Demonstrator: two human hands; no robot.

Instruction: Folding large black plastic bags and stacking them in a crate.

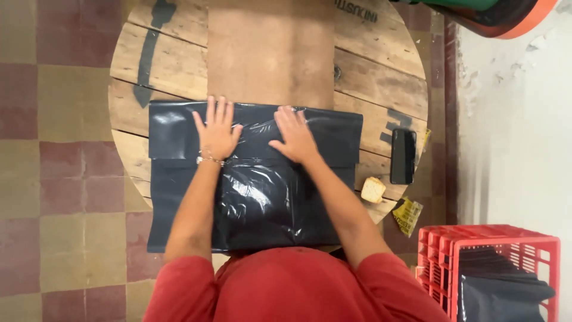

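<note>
Head view, looking straight down: closest to the camera are red sleeves and two bare forearms reaching out over a black plastic bag (256,197) that's spread flat on a round wooden spool-top table (381,83). Bag hangs a bit over the near edge of the table and its top strip is folded over, making a wider band across the far side. Left hand (216,132) is lying flat on that folded band, fingers (219,110) straight and slightly fanned, nothing gripped, just palm down on the plastic; there's a thin bracelet (210,159) at the wrist. Right hand (295,136) sits just beside it, also palm down with fingers loosely spread and fingertips near the bag's far edge, not holding anything either. So the bag is under both palms, not between any fingers. Off to the right on the table: a black phone (403,156) and a small pale sponge-like block (373,189). Beyond the hands a brown sheet (271,50) lies across the planks. Down on the floor at right, a red crate (488,268) with more dark bags inside.
</note>
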